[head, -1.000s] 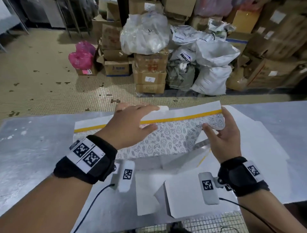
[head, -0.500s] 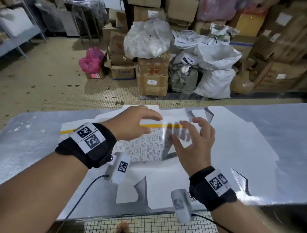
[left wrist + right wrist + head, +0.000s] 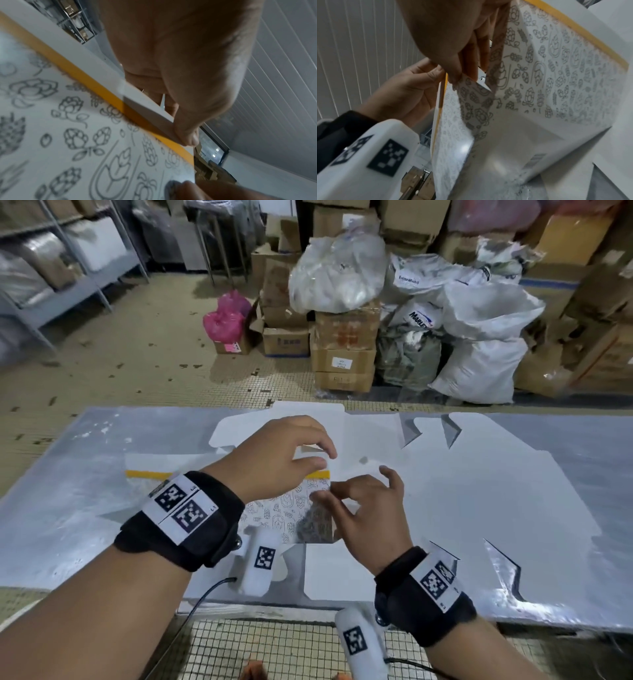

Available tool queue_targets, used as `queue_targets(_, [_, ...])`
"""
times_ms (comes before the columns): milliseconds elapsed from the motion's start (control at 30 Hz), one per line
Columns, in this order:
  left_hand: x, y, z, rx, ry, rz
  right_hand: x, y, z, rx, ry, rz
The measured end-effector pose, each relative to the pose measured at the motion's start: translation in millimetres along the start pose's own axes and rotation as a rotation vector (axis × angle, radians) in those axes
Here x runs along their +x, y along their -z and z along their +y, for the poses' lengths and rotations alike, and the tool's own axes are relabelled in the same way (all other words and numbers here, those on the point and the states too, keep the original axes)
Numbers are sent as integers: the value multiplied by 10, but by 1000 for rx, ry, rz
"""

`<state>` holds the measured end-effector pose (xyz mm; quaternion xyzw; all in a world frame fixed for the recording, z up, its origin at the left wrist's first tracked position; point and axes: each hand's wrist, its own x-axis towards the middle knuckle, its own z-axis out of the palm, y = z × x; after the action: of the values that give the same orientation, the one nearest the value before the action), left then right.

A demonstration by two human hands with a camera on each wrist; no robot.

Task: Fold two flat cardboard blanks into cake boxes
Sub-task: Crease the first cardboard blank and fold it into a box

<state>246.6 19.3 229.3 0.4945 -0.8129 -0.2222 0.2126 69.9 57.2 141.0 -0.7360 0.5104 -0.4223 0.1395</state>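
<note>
The cardboard blank (image 3: pixel 284 510) is white, with grey line drawings of flowers, buds and grain ears on its printed side and one yellow-orange stripe (image 3: pixel 147 474) near the edge. The second blank (image 3: pixel 479 491) beside it shows plain white. The table (image 3: pixel 61 508) is grey metal with pale stains. Both wristbands (image 3: pixel 185 522) are black and carry white tags with black square codes.
</note>
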Motion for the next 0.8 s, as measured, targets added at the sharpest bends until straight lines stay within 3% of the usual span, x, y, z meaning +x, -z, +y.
queue_targets(167, [-44, -52, 45, -49, 45, 92, -86, 24, -44, 35, -70, 7])
queue_targets(433, [-159, -108, 73, -171, -15, 104, -200, -37, -170, 62, -121, 113])
queue_targets(800, [-242, -96, -1, -239, -42, 0, -279, -3, -277, 162, -141, 156])
